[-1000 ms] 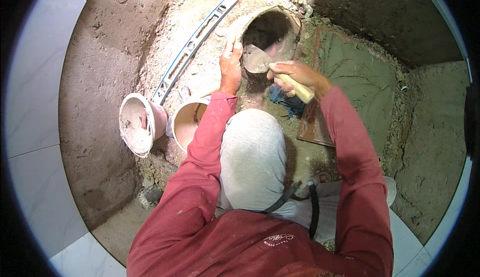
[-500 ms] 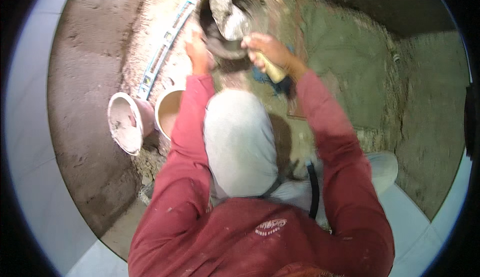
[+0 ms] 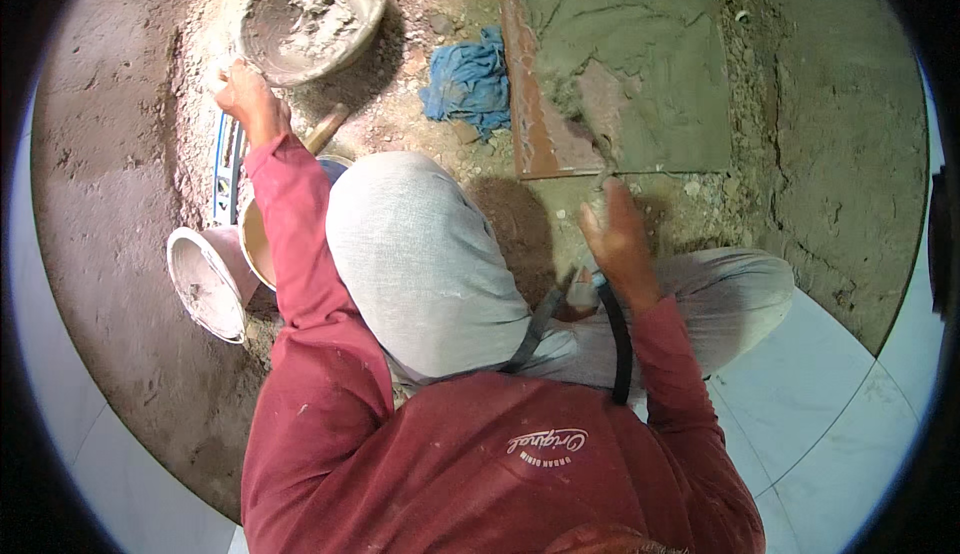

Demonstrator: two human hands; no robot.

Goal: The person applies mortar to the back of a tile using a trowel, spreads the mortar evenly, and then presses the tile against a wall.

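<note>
At the upper left of the head view, the left hand (image 3: pixel 252 104) touches the rim of a bucket (image 3: pixel 262 34) holding mortar (image 3: pixel 318 14); whether its fingers pinch the rim, I cannot tell. The right hand (image 3: pixel 618 234) has its fingers wrapped round a mostly hidden handle, the trowel (image 3: pixel 594 136) apparently tipped on edge over the near side of a mortar-coated tile (image 3: pixel 535 149), just right of a blue rag (image 3: pixel 466 84). Good spreading likely wants a low blade, even pressure and overlapping strokes.
</note>
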